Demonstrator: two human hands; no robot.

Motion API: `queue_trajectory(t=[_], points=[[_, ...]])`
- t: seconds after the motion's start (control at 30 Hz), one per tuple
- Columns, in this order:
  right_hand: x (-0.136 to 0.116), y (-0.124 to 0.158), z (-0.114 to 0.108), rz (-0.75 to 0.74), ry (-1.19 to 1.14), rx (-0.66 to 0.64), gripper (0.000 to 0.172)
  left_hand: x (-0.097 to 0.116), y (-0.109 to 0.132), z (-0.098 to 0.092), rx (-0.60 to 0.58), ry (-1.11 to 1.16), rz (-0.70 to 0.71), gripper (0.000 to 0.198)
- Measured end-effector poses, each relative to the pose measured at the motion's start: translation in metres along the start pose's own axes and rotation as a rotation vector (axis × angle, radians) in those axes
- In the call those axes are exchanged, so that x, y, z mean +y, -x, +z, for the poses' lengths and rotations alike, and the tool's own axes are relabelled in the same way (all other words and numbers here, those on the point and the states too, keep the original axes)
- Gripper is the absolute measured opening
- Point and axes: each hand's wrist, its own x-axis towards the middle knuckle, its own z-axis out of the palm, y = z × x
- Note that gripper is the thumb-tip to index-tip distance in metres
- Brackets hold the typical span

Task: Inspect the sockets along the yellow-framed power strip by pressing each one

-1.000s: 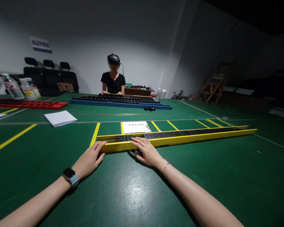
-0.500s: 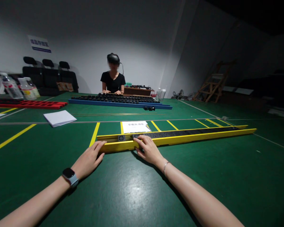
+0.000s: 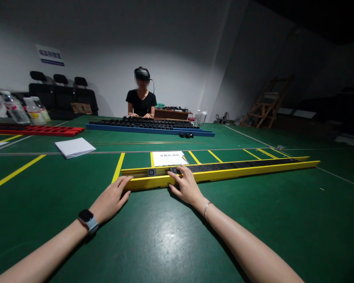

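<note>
A long yellow rail (image 3: 242, 173) lies across the green table, with a channel along its length. My left hand (image 3: 112, 196) holds the rail's left end, fingers over the near wall and thumb low on the outside. One small grey-black socket module (image 3: 151, 172) sits in the channel to its right, apart from the others. Farther along, my right hand (image 3: 186, 186) reaches over the near wall with its fingers on a second socket module (image 3: 174, 170); its thumb is against the wall's outside. A row of black modules (image 3: 224, 166) fills the channel beyond; my fingers partly hide where it starts.
A printed paper label (image 3: 168, 158) lies behind the rail, and folded white paper (image 3: 75, 147) is at left. Farther back are blue rails (image 3: 120, 128) with black parts, red rails (image 3: 59, 131), and bottles (image 3: 34, 112). A co-worker (image 3: 141, 100) sits across the table.
My right hand has slid a little to the right along the rail, and the module under its fingers has moved with it. My left hand stays at the rail's end.
</note>
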Motion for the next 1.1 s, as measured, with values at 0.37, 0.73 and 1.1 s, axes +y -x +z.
queue_trajectory(t=[0.37, 0.73, 1.1], points=[[-0.0006, -0.0009, -0.0012, 0.043, 0.051, -0.024, 0.046, -0.0004, 0.0001, 0.0010, -0.014, -0.007, -0.011, 0.048], [0.0009, -0.0012, 0.0000, 0.030, 0.064, -0.024, 0.044, -0.0012, 0.0003, 0.0019, -0.007, -0.015, -0.006, 0.048], [-0.0008, -0.0020, -0.0027, 0.030, 0.040, -0.046, 0.047, -0.0018, 0.0000, 0.0027, 0.004, -0.013, -0.005, 0.049]])
